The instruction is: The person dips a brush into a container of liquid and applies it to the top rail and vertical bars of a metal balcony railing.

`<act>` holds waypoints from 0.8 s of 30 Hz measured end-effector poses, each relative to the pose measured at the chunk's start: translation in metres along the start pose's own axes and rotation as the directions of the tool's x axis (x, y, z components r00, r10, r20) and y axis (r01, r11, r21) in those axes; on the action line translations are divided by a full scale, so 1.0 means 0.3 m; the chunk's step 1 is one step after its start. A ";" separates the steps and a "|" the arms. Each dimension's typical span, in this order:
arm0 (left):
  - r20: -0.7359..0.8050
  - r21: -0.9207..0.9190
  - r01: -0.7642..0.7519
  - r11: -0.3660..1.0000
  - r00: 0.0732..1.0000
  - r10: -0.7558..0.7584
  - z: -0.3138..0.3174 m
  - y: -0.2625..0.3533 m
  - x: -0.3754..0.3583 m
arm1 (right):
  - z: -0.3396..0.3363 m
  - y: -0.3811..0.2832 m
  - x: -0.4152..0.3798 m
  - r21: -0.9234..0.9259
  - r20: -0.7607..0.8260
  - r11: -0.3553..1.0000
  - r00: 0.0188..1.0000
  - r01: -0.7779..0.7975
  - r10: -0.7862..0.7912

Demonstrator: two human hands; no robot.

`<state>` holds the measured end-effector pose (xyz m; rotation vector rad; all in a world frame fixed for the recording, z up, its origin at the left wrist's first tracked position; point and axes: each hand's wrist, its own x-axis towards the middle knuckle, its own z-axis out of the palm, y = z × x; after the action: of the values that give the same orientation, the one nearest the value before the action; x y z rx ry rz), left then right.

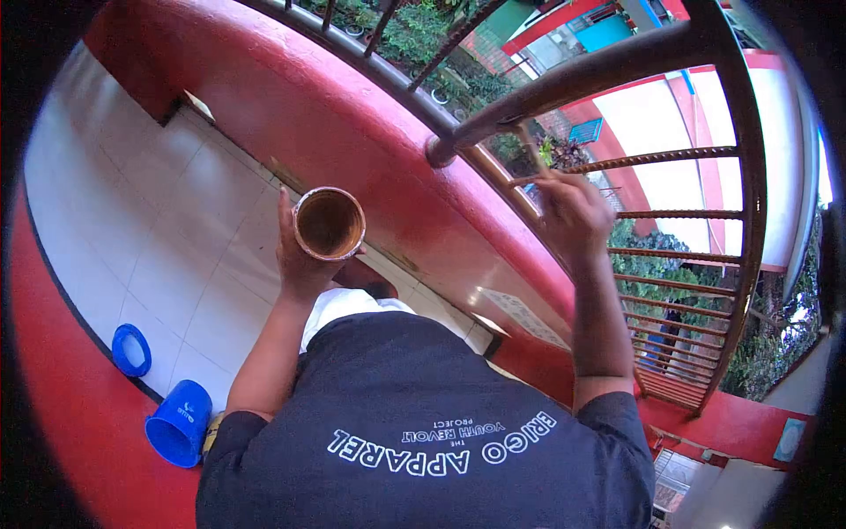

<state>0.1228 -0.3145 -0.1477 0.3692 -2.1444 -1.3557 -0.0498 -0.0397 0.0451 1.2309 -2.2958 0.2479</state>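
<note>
My left hand (300, 264) is wrapped round an open round can (330, 224). Brown paint coats the inside of the can, and its rim is smeared. On the other side, my right hand (573, 212) is closed on a slim paintbrush (531, 150), slightly blurred, with its far end up against the brown metal railing (564, 86). The brush's bristles are hard to make out. Thin ribbed bars (674, 159) of the railing run just beyond my right hand.
A red wall ledge (379, 132) carries the railing. On the white tiled floor (203, 238) to the left are a blue bucket (181, 423), tipped over, and a blue ring-shaped lid (131, 350). Plants (423, 44) and buildings show beyond the railing.
</note>
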 end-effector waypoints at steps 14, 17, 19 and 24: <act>0.027 0.036 -0.095 0.995 0.995 0.094 -0.019 0.028 0.030 | -0.248 -0.034 0.125 -0.056 -0.061 0.998 0.998 -0.028 0.025; 0.012 0.069 -0.090 0.994 0.996 0.089 -0.019 0.026 0.033 | -0.316 -0.070 0.116 -0.080 -0.026 0.997 1.000 -0.008 0.006; 0.001 0.067 -0.110 0.992 0.994 0.110 -0.017 0.025 0.038 | -0.301 -0.094 0.118 -0.094 0.065 0.993 0.995 0.077 -0.071; -0.004 0.071 -0.222 0.972 0.975 0.223 -0.031 0.039 0.052 | -0.431 -0.027 0.235 -0.168 0.023 0.978 0.992 0.124 -0.122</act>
<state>0.1166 -0.3239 -0.1293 0.1575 -2.1546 -1.1518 -0.0289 -0.0447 0.1909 1.2826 -2.1904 0.0006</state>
